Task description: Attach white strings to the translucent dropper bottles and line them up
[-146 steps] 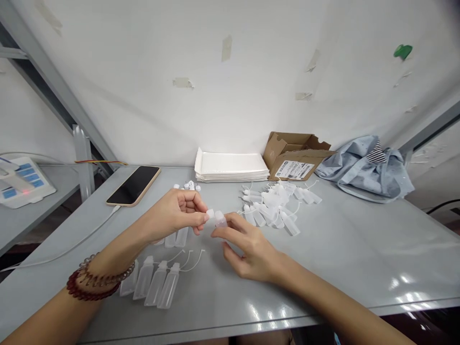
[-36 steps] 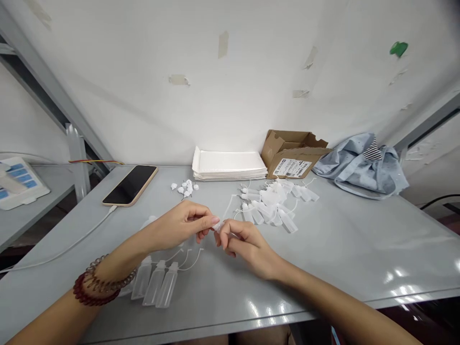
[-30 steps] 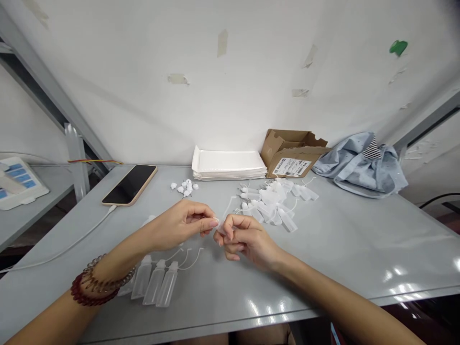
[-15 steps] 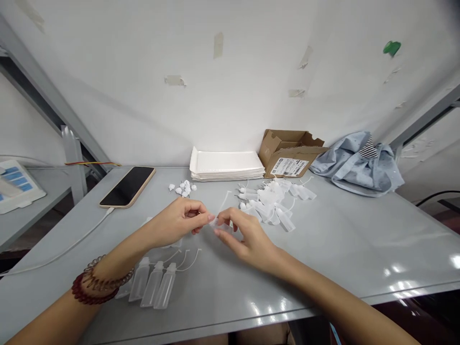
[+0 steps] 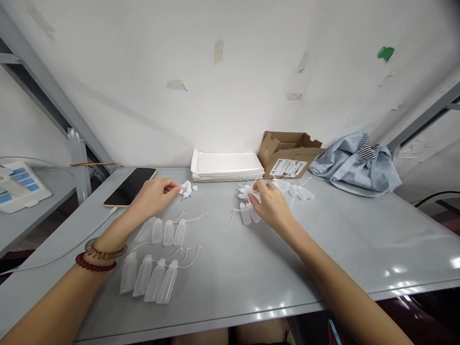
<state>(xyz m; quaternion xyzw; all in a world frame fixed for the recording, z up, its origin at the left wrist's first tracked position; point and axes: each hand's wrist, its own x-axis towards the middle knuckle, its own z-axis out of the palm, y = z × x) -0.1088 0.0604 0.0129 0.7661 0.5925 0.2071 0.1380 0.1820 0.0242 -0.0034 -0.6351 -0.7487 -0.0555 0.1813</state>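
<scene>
My left hand [image 5: 155, 195] reaches to the small pile of white caps [image 5: 187, 188] near the phone, fingertips pinched at the pile; what they grip is too small to make out. My right hand [image 5: 270, 203] is closed on a small translucent bottle [image 5: 253, 194] at the loose bottle heap [image 5: 287, 190]. Two neat rows of capped bottles lie in front of me: a far row [image 5: 163, 231] and a near row [image 5: 149, 279], their thin tethers trailing right.
A phone [image 5: 130, 186] on a cable lies at the left rear of the grey table [image 5: 341, 244]. A stack of white sheets [image 5: 227, 167], an open cardboard box [image 5: 289, 155] and a blue cloth bag [image 5: 355, 165] sit along the wall.
Both hands have parted from the middle: the left went back-left to the caps, the right back-right to the bottle heap. The far row now shows a further bottle where the hands were.
</scene>
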